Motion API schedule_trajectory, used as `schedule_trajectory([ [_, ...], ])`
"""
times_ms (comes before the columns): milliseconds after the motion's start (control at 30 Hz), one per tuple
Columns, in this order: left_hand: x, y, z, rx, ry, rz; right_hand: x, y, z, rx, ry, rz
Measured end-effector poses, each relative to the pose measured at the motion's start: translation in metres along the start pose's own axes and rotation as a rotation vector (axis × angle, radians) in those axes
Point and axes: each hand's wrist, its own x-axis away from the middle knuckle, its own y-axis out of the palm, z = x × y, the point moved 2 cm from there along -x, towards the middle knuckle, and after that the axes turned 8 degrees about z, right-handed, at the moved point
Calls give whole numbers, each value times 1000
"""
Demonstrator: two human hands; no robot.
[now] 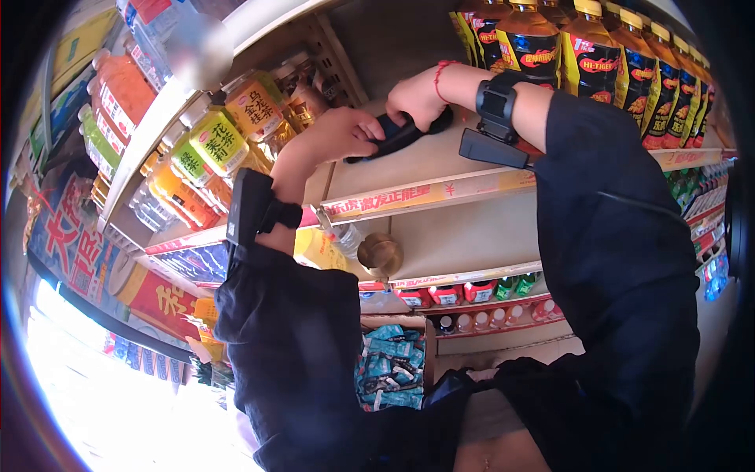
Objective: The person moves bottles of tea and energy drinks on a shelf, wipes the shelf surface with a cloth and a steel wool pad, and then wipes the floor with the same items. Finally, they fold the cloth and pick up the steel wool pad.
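Observation:
On the upper shelf lies a long, dark, soft-looking object; its exact kind cannot be made out. My right hand has its fingers curled down onto the object's upper side, with a red string on the wrist. From the left, my left hand holds the object's near end between thumb and fingers. Both hands are close together, and part of the object is hidden beneath them. Black devices are strapped to both wrists, the left one and the right one.
Tea bottles stand left of my hands; dark yellow-labelled drink bottles stand to the right. Below, a round brass-coloured object sits by the lower shelf. A cardboard box holds several blue packets.

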Motion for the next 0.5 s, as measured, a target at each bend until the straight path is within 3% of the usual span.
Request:
schedule_trajectory([
  [67, 10, 1, 9, 84, -19, -107, 21, -9, -17, 12, -19, -116],
  [267, 37, 8, 24, 349, -27, -170, 65, -10, -38, -39, -79, -122],
  [400, 45, 9, 16, 467, 14, 29, 90, -21, -39, -273, -58, -113],
  [467, 45, 11, 13, -228, 383, 403, 83, -21, -30, -200, 53, 205],
  [500, 43, 16, 5, -147, 254, 343, 92, -17, -29, 92, -147, 366],
])
